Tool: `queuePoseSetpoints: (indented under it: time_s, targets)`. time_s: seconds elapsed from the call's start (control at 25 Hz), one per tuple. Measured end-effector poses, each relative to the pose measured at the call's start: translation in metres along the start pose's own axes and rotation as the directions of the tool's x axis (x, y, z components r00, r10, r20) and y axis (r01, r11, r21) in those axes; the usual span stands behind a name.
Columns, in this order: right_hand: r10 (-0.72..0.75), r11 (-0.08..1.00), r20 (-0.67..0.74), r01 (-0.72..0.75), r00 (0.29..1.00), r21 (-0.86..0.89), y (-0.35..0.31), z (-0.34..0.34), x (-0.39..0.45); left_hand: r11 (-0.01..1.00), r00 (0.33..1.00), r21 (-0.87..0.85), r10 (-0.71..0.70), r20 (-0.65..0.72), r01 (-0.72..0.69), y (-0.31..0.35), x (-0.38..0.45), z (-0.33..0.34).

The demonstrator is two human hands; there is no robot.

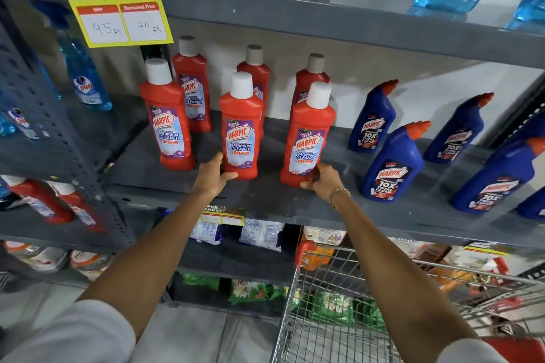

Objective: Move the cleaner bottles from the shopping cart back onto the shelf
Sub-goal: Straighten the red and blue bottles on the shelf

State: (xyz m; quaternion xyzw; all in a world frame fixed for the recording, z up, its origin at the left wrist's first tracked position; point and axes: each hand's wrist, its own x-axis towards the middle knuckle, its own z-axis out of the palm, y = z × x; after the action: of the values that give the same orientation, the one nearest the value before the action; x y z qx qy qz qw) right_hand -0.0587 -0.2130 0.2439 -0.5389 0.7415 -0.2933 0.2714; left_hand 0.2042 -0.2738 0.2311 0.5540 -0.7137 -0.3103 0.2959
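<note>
Wire cart (324,318) below shelved red bottles (241,127)

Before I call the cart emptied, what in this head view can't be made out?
- Wire shopping cart: right and near parts cut off by the frame and behind the right arm, so leftover bottles can't be ruled out.
- Right hand on a red bathroom cleaner bottle: fingers behind it hidden.
- Lower-shelf price tag: too blurred.

Six red bathroom cleaner bottles (241,127) stand on the shelf (265,194); five blue toilet cleaner bottles (392,162) right of the grips.
</note>
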Motion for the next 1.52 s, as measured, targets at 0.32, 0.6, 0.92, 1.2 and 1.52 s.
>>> queuePoseSetpoints:
  time_s: [0.32,0.6,0.92,1.2,1.52]
  targets:
    - [0.003,1.0,-0.003,-0.003,1.0,-0.018,0.001,0.001,0.003,0.999,1.0,-0.042,-0.023,0.02,0.024,0.0,0.003,0.001]
    - [0.0,1.0,-0.03,-0.001,1.0,-0.021,0.001,0.002,0.004,0.998,1.0,-0.053,-0.03,0.001,0.03,-0.003,0.006,0.003]
    - [0.019,0.999,-0.034,-0.02,0.999,-0.04,0.0,0.001,0.006,0.998,0.999,-0.046,-0.039,0.028,0.04,0.0,0.007,0.002]
    - [0.015,0.999,0.005,-0.015,1.0,0.031,0.006,0.001,0.002,0.998,0.998,-0.026,-0.051,0.044,0.052,-0.001,0.005,0.004]
    - [0.036,0.984,-0.232,0.006,0.972,0.18,0.037,0.003,-0.058,0.998,0.946,-0.057,-0.012,-0.324,-0.007,0.002,-0.057,0.04]
